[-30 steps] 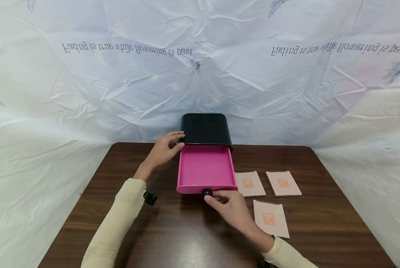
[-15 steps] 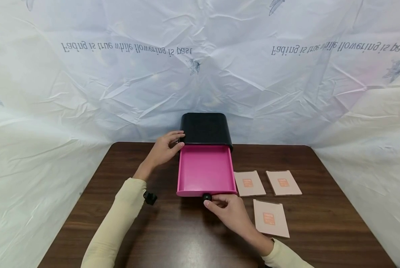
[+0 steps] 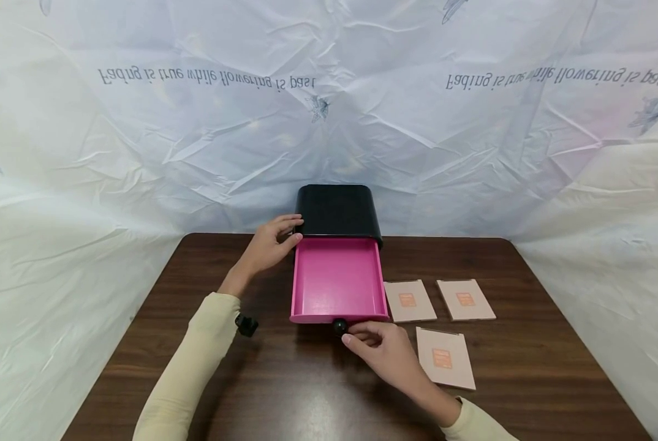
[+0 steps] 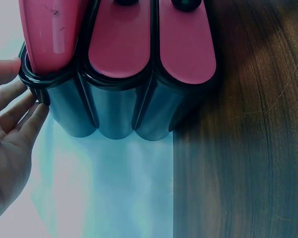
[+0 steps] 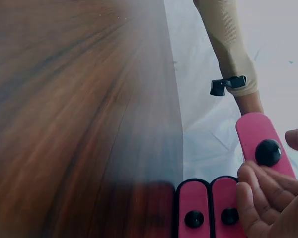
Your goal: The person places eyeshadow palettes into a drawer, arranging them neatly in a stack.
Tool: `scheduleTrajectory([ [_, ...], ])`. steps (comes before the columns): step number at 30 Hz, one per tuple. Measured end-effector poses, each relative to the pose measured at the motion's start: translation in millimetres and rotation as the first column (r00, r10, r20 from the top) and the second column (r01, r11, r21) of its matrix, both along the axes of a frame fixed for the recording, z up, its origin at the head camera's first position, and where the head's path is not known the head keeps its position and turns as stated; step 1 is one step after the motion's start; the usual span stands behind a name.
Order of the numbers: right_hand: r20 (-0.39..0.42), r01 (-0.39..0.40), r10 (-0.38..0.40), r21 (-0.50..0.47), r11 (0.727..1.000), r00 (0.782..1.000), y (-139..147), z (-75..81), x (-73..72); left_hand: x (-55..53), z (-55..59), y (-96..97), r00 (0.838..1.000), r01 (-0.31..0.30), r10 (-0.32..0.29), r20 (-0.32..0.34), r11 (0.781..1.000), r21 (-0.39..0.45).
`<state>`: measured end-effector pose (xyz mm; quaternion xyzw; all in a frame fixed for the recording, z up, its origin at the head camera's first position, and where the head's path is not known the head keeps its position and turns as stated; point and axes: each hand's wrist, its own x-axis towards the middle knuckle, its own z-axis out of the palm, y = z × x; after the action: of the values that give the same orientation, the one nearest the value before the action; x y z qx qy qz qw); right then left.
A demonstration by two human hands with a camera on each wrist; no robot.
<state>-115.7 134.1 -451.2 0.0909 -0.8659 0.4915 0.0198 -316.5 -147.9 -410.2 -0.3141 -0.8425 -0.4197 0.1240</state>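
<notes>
A black drawer unit (image 3: 338, 211) stands at the table's back edge, its pink top drawer (image 3: 338, 278) pulled far out and its bare floor showing. Two lower pink drawers (image 4: 120, 42) sit flush in the left wrist view. My left hand (image 3: 267, 246) rests its fingertips and thumb on the unit's upper left edge, fingers nearly straight. Just right of the drawer's black knob (image 3: 340, 326) is my right hand (image 3: 388, 355). In the right wrist view its thumb stands away from the knob (image 5: 268, 152), while the fingers lie close below; whether they touch it I cannot tell.
Three flat beige square cases with orange labels lie right of the drawer: a left one (image 3: 410, 301), a right one (image 3: 465, 300) and a front one (image 3: 445, 358). A pale printed sheet (image 3: 329, 141) hangs behind the dark wooden table (image 3: 307, 392).
The top drawer has come slightly further out toward me. My right hand moved with the knob, then its thumb and fingers came off it a little rightward. The left hand stays in place.
</notes>
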Motion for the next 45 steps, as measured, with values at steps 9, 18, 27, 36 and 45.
scheduleTrajectory([
  [9,-0.268,-0.124,0.104,-0.056,0.991,0.958,39,3.3,15.2,-0.1,0.6,0.1,1.000,-0.005,0.005,0.002,1.000,-0.011],
  [18,-0.502,-0.173,0.173,0.047,0.984,0.847,99,6.4,12.0,-1.1,2.0,1.1,1.000,0.004,-0.004,-0.010,1.000,-0.029],
  [27,-0.377,-0.030,0.134,0.270,0.962,0.916,159,-4.3,17.4,1.8,1.3,-1.2,1.000,-0.003,0.003,0.006,1.000,-0.022],
  [36,-0.256,0.000,0.130,0.454,0.891,0.958,198,-24.7,13.0,0.6,3.3,-0.2,1.000,0.008,-0.008,0.001,1.000,-0.018],
  [45,-0.084,-0.094,0.156,0.499,0.862,0.984,219,-37.8,10.1,-1.5,2.9,-0.2,1.000,0.006,-0.006,-0.010,1.000,-0.024],
])
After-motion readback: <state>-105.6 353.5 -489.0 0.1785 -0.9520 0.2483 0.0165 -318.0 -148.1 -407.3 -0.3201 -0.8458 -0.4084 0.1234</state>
